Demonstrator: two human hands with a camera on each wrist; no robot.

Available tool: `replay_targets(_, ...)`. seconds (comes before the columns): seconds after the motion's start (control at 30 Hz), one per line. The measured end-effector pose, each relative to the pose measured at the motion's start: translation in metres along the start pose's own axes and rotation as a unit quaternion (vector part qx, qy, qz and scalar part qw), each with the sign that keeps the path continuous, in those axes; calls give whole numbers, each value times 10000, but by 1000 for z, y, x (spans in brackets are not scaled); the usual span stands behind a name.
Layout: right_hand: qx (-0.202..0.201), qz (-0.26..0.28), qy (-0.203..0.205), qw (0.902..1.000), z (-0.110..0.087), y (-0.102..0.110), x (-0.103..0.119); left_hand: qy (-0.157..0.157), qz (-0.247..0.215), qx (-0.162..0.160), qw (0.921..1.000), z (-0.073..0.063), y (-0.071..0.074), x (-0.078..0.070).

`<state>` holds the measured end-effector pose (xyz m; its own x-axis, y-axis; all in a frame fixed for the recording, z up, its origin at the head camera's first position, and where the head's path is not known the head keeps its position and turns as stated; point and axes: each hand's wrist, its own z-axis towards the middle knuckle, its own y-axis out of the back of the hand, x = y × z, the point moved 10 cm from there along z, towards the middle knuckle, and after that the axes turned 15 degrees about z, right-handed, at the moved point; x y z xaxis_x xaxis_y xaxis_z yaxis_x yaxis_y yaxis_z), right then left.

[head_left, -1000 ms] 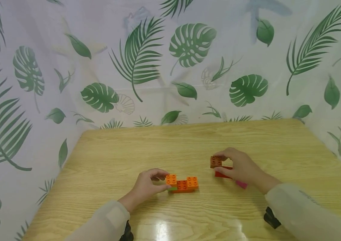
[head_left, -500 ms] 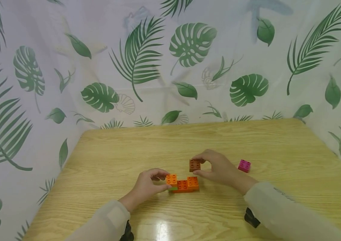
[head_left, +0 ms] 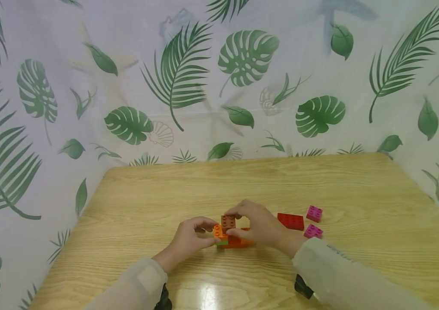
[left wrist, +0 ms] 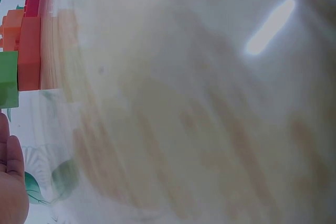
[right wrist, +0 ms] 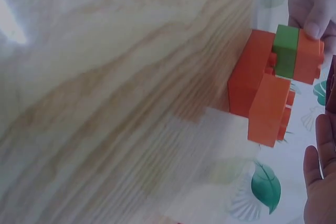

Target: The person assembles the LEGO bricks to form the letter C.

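A small build of toy building bricks stands on the table: a long red-orange brick at the bottom, a green brick with an orange brick on top at its left end, another orange brick at its right end. My left hand pinches the orange brick of the left stack between thumb and fingers. Between the thumb and fingers of my right hand is a brown brick, held close over that stack and overlapping it in the head view. My right hand hides part of the build.
To the right of the build lie a red brick and two magenta bricks, loose on the wooden table. A white cloth with green leaves hangs behind the table's far edge.
My right hand has carried the brown brick leftward from beside the red brick to above the left stack, uncovering the red and magenta bricks. The left hand has stayed in place.
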<state>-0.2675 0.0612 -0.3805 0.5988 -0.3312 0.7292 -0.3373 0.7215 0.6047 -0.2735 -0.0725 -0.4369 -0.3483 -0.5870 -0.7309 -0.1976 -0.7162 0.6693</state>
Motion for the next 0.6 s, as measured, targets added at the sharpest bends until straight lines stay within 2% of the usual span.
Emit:
replay_targets(0.3, 121, 121, 50, 9998, 5, -14, 6, -137, 28, -32, 9999, 0, 1, 1)
replay_targets(0.6, 179, 164, -89, 9997, 9, -21, 1, -82, 141, -75, 9998, 0, 2, 1)
